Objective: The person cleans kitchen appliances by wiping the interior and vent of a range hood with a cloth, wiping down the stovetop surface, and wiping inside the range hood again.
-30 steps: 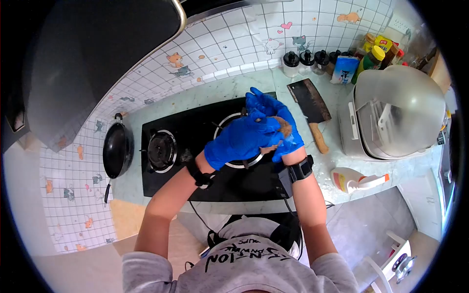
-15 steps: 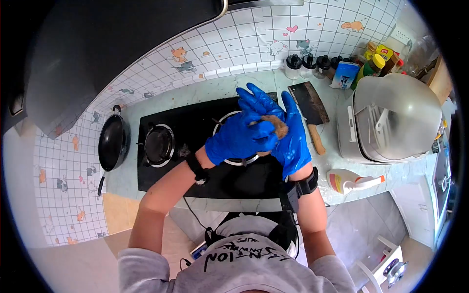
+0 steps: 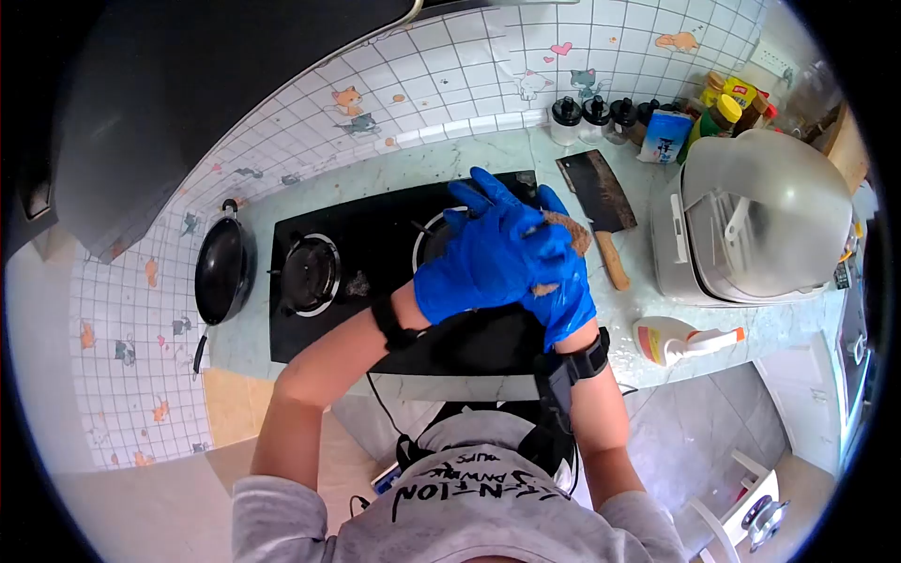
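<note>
Both hands wear blue gloves and meet over the right side of the black gas stove. My left hand presses its curled fingers on a brown, rough-looking cloth or scrubber. Beneath and to the right, my right hand has the same brown thing against its palm, its fingers partly covered by the left ones. The brown piece sticks out at the upper right and below the left fingers; its middle is hidden.
A cleaver lies right of the stove, near a rice cooker and a spray bottle. Black-lidded jars and a blue packet stand by the wall. A frying pan rests at the left.
My left hand has shifted right over my right palm and its fingers now lie over the brown piece. More of that piece shows at the upper right. The view has moved slightly.
</note>
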A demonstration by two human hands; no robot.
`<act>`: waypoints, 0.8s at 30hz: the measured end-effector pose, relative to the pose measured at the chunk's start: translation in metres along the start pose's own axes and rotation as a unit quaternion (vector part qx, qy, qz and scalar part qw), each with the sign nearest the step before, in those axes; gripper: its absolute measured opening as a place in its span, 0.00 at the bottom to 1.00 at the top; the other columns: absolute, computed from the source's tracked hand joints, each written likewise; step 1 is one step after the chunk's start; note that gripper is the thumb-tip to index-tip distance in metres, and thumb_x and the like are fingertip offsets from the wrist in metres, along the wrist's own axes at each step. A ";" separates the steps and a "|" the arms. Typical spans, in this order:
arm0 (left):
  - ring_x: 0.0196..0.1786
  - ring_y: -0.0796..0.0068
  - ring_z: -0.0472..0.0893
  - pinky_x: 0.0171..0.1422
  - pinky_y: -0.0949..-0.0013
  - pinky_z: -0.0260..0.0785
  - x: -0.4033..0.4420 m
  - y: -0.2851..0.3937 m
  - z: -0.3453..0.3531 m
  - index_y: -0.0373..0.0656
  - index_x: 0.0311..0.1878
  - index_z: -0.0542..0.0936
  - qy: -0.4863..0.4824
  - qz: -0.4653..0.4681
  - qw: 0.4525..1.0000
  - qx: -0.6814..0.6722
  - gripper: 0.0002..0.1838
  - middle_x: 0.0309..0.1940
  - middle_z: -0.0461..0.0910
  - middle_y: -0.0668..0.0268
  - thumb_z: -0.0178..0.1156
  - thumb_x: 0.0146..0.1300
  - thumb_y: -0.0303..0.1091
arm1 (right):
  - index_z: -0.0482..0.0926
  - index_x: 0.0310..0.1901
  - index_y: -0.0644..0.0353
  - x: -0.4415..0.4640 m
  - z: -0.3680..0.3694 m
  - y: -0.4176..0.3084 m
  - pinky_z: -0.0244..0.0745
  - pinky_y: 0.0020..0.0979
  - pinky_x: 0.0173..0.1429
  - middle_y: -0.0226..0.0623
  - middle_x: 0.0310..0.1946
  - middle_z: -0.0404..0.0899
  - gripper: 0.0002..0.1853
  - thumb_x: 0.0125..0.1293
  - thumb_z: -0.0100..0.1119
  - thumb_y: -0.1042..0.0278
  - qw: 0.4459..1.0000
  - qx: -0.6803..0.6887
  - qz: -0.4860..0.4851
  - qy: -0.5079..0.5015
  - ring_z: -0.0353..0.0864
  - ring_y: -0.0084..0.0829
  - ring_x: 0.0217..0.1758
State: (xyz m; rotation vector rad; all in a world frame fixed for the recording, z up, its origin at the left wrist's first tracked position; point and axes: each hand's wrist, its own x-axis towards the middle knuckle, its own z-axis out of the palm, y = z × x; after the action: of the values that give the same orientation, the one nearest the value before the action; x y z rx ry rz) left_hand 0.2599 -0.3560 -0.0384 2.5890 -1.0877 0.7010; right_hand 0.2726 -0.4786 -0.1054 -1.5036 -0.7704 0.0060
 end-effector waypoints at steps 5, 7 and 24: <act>0.36 0.63 0.70 0.37 0.65 0.67 -0.006 -0.017 0.012 0.57 0.31 0.74 -0.153 0.012 0.987 -0.041 0.11 0.40 0.70 0.73 0.59 0.39 0.34 | 0.66 0.48 0.60 -0.012 0.005 0.002 0.65 0.35 0.55 0.37 0.46 0.70 0.14 0.60 0.44 0.69 0.925 0.358 0.109 0.067 0.70 0.34 0.49; 0.36 0.63 0.70 0.37 0.65 0.67 -0.011 -0.017 0.012 0.57 0.31 0.75 -0.166 0.029 0.985 -0.026 0.12 0.39 0.70 0.73 0.59 0.38 0.34 | 0.62 0.53 0.64 -0.010 -0.002 0.006 0.59 0.35 0.60 0.40 0.52 0.66 0.17 0.63 0.40 0.71 0.617 0.759 0.207 -0.004 0.66 0.36 0.54; 0.52 0.69 0.68 0.56 0.69 0.61 -0.097 -0.104 -0.048 0.40 0.54 0.64 0.184 -0.371 0.889 -0.195 0.20 0.49 0.68 0.61 0.49 0.57 0.26 | 0.64 0.54 0.64 -0.109 -0.043 0.124 0.56 0.29 0.60 0.39 0.51 0.68 0.22 0.64 0.38 0.57 0.885 0.249 0.270 0.287 0.67 0.31 0.54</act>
State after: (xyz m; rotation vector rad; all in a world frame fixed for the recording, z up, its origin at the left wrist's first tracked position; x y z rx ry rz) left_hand 0.2601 -0.2060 -0.0516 2.1342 -0.0653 0.6421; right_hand 0.2642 -0.5527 -0.2591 -1.0870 0.1455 0.1604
